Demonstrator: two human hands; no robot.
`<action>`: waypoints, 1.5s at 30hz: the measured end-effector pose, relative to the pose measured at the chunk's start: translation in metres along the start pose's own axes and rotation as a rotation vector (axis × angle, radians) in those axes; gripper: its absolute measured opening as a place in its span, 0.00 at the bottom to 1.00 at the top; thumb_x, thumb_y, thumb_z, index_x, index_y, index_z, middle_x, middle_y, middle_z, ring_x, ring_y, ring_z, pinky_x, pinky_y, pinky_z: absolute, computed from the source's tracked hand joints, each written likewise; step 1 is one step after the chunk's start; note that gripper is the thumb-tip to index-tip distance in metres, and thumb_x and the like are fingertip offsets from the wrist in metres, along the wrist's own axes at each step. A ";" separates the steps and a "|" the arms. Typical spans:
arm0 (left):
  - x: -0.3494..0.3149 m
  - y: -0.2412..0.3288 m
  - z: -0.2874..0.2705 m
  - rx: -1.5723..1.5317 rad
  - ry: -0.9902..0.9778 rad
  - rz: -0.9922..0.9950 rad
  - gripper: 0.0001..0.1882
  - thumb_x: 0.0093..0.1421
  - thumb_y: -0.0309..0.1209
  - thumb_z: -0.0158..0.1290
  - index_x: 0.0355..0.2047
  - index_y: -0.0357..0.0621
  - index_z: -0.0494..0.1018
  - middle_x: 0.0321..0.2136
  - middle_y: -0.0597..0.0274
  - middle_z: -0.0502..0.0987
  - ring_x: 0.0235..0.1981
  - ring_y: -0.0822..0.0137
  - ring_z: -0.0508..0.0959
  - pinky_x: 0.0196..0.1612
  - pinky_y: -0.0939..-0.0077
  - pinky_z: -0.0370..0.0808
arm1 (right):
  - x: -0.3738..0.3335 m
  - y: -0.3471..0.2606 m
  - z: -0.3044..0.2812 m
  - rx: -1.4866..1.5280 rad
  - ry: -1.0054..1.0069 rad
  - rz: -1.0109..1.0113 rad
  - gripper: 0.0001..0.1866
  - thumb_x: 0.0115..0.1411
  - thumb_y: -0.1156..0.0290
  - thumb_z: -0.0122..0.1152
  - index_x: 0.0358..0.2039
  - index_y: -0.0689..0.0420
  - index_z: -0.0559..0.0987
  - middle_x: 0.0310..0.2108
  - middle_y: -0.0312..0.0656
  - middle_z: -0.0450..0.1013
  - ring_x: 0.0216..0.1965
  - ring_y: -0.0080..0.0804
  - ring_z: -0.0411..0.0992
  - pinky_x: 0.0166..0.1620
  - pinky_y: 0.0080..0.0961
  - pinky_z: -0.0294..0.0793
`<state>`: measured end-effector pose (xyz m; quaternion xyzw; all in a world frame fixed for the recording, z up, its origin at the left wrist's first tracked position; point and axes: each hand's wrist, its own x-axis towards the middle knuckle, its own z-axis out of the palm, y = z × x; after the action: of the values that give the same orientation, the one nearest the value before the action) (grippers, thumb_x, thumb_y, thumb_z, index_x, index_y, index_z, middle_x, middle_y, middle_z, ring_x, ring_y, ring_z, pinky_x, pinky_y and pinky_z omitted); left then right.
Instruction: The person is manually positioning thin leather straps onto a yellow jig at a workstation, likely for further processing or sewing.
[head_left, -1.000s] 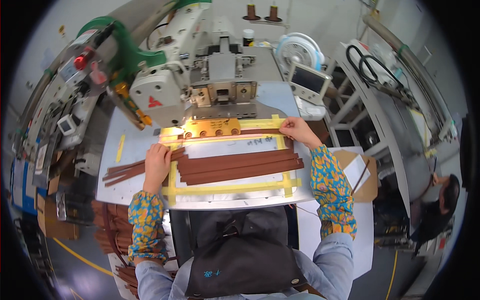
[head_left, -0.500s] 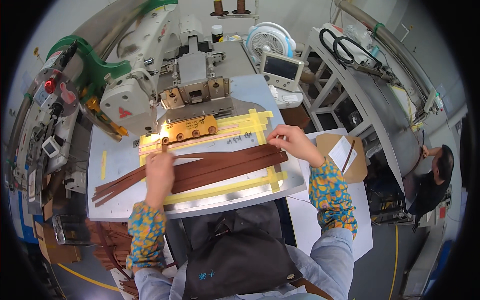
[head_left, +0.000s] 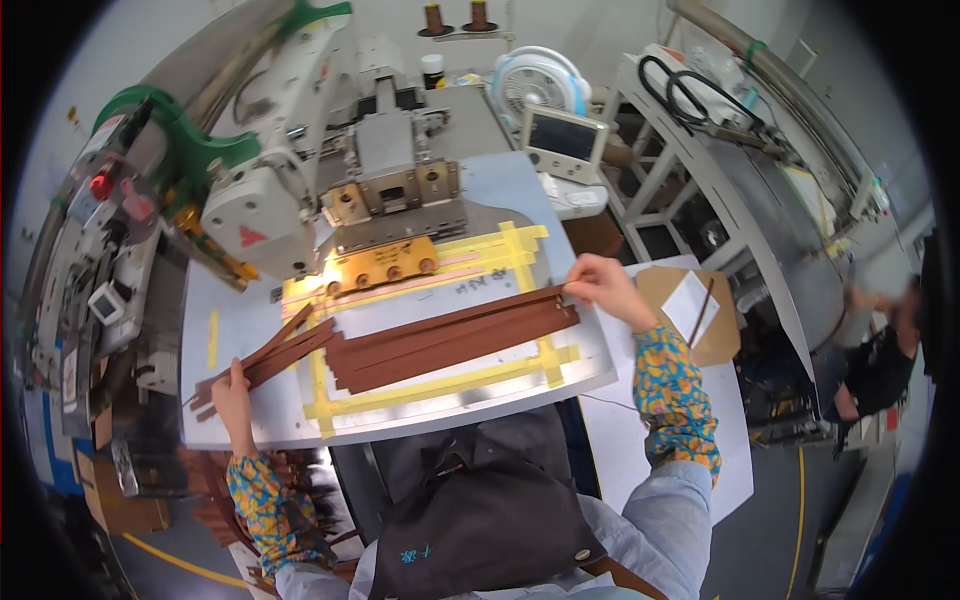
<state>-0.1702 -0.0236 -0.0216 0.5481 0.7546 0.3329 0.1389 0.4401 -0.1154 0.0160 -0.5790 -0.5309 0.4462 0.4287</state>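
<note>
- Left hand [head_left: 232, 392]: rests at the near-left part of the desk [head_left: 400, 425], its fingers laid over the left ends of a fan of brown leather strips [head_left: 262, 362]. Whether the fingers pinch a strip or merely press on it cannot be told from this view.
- Right hand [head_left: 603, 288]: at the far-right end of the main strip bundle [head_left: 455, 335], fingers narrowed onto the tip of the topmost strip, apparently pinching it.
- Strip bundle: lies flat on the grey plate of the desk, long axis running left to right and rising slightly toward the right. It sits inside a frame of yellow tape [head_left: 440, 382], between the two hands.
- Key relation: the bundle's right end touches the right hand, so that hand is nearer to it; the left hand is nearer to the loose fanned strips, which splay toward the left edge.
- Sewing machine [head_left: 300, 190]: stands beyond the strips; its brass clamp plate [head_left: 385, 265] lies just past the far band of tape, lit from beneath the head.
- Open room: bare plate between bundle and clamp; the near edge of the desk is close below the strips.
- Surroundings: a small control screen [head_left: 565, 140] and white fan [head_left: 535, 85] to the far right; another person [head_left: 880, 350] well apart at the right rim.
</note>
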 end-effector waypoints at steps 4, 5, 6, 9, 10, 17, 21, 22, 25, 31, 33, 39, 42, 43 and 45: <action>-0.012 0.035 -0.005 0.566 0.088 0.170 0.27 0.61 0.48 0.49 0.18 0.37 0.78 0.19 0.38 0.75 0.25 0.40 0.77 0.29 0.52 0.72 | 0.014 0.024 -0.030 0.156 0.158 -0.042 0.05 0.57 0.78 0.62 0.28 0.58 0.74 0.21 0.32 0.70 0.19 0.16 0.67 0.21 0.13 0.66; -0.012 0.036 0.002 0.548 0.140 0.267 0.24 0.60 0.46 0.52 0.18 0.38 0.76 0.18 0.42 0.75 0.24 0.42 0.77 0.29 0.54 0.72 | 0.019 0.031 -0.039 0.161 0.172 -0.004 0.05 0.57 0.78 0.62 0.27 0.58 0.74 0.20 0.32 0.70 0.18 0.16 0.65 0.20 0.13 0.64; -0.010 0.039 0.013 0.438 0.152 0.425 0.16 0.57 0.41 0.57 0.22 0.40 0.75 0.21 0.46 0.75 0.26 0.45 0.76 0.30 0.57 0.73 | 0.021 0.039 -0.049 0.158 0.193 0.038 0.05 0.58 0.78 0.62 0.27 0.58 0.74 0.20 0.32 0.69 0.18 0.15 0.64 0.20 0.13 0.62; -0.014 0.075 0.042 0.069 -0.044 0.753 0.18 0.52 0.29 0.61 0.42 0.37 0.71 0.40 0.48 0.75 0.44 0.47 0.73 0.47 0.58 0.71 | 0.034 0.053 -0.058 0.248 0.214 0.074 0.05 0.58 0.78 0.61 0.27 0.58 0.73 0.21 0.33 0.69 0.17 0.14 0.62 0.18 0.12 0.58; -0.017 0.087 0.052 0.021 -0.081 0.806 0.20 0.51 0.28 0.61 0.44 0.38 0.71 0.41 0.48 0.75 0.45 0.47 0.72 0.48 0.57 0.70 | 0.038 0.053 -0.056 0.279 0.220 0.070 0.05 0.59 0.78 0.61 0.28 0.58 0.73 0.21 0.33 0.69 0.17 0.14 0.62 0.18 0.12 0.58; -0.055 0.161 0.074 -0.088 -0.022 1.045 0.14 0.51 0.29 0.60 0.38 0.40 0.74 0.35 0.59 0.75 0.41 0.56 0.74 0.44 0.64 0.71 | 0.009 -0.032 -0.006 0.170 0.142 -0.233 0.07 0.54 0.87 0.59 0.26 0.61 0.72 0.27 0.37 0.71 0.23 0.22 0.70 0.26 0.16 0.72; -0.062 0.165 0.076 0.117 -0.074 1.228 0.06 0.50 0.27 0.56 0.30 0.43 0.73 0.27 0.62 0.72 0.32 0.63 0.76 0.31 0.70 0.74 | -0.026 -0.090 0.024 -0.089 0.107 -0.671 0.12 0.46 0.88 0.67 0.22 0.62 0.73 0.31 0.41 0.71 0.29 0.28 0.73 0.32 0.22 0.77; -0.065 0.167 0.074 0.122 -0.046 1.223 0.06 0.50 0.26 0.56 0.29 0.44 0.72 0.27 0.62 0.72 0.31 0.62 0.76 0.29 0.71 0.74 | -0.031 -0.100 0.029 -0.206 0.103 -0.784 0.13 0.44 0.87 0.70 0.22 0.61 0.72 0.30 0.42 0.70 0.30 0.29 0.73 0.33 0.23 0.77; -0.076 0.170 0.069 0.085 0.004 1.136 0.07 0.49 0.24 0.56 0.30 0.42 0.71 0.28 0.60 0.71 0.28 0.61 0.76 0.25 0.69 0.74 | -0.045 -0.107 0.040 -0.128 0.127 -0.803 0.15 0.42 0.86 0.73 0.21 0.60 0.71 0.30 0.43 0.71 0.33 0.30 0.74 0.35 0.24 0.78; -0.088 0.177 0.063 -0.225 -0.059 0.870 0.08 0.53 0.20 0.55 0.34 0.37 0.72 0.27 0.57 0.73 0.24 0.62 0.78 0.23 0.73 0.75 | -0.039 -0.092 0.059 0.160 0.039 -0.525 0.22 0.51 0.88 0.62 0.45 0.58 0.66 0.39 0.42 0.71 0.35 0.26 0.75 0.36 0.18 0.75; -0.104 0.190 0.063 -0.758 -0.405 0.396 0.07 0.58 0.18 0.52 0.38 0.33 0.71 0.28 0.58 0.77 0.24 0.69 0.80 0.25 0.79 0.78 | -0.036 -0.082 0.079 0.092 -0.097 -0.250 0.19 0.58 0.82 0.58 0.49 0.60 0.66 0.45 0.42 0.71 0.33 0.19 0.75 0.31 0.15 0.72; -0.143 0.212 0.071 -1.251 -0.758 0.168 0.05 0.63 0.21 0.52 0.38 0.33 0.69 0.30 0.56 0.76 0.31 0.62 0.82 0.29 0.77 0.81 | -0.026 -0.054 0.129 0.368 -0.268 -0.171 0.06 0.62 0.80 0.56 0.41 0.64 0.74 0.36 0.39 0.74 0.33 0.22 0.76 0.30 0.14 0.72; -0.147 0.211 0.075 -1.293 -0.759 0.114 0.06 0.63 0.21 0.52 0.39 0.32 0.69 0.31 0.55 0.76 0.32 0.61 0.82 0.29 0.77 0.81 | -0.024 -0.051 0.129 0.448 -0.261 -0.111 0.06 0.61 0.81 0.57 0.39 0.64 0.74 0.34 0.39 0.74 0.33 0.23 0.76 0.29 0.15 0.73; -0.145 0.209 0.079 -1.296 -0.781 0.091 0.07 0.63 0.21 0.52 0.41 0.31 0.70 0.33 0.53 0.77 0.32 0.61 0.82 0.30 0.77 0.81 | -0.024 -0.052 0.128 0.471 -0.266 -0.073 0.07 0.60 0.83 0.58 0.39 0.64 0.74 0.34 0.40 0.74 0.31 0.23 0.75 0.29 0.16 0.74; -0.138 0.206 0.080 -1.090 -0.873 0.094 0.12 0.65 0.32 0.51 0.36 0.32 0.75 0.29 0.57 0.79 0.26 0.69 0.81 0.25 0.81 0.76 | -0.023 -0.052 0.121 0.436 -0.274 -0.035 0.07 0.60 0.82 0.58 0.39 0.64 0.74 0.33 0.40 0.74 0.30 0.23 0.75 0.29 0.16 0.74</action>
<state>0.0769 -0.0863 0.0327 0.5160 0.3306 0.4191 0.6700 0.3091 -0.1320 0.0398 -0.3976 -0.4852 0.6170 0.4752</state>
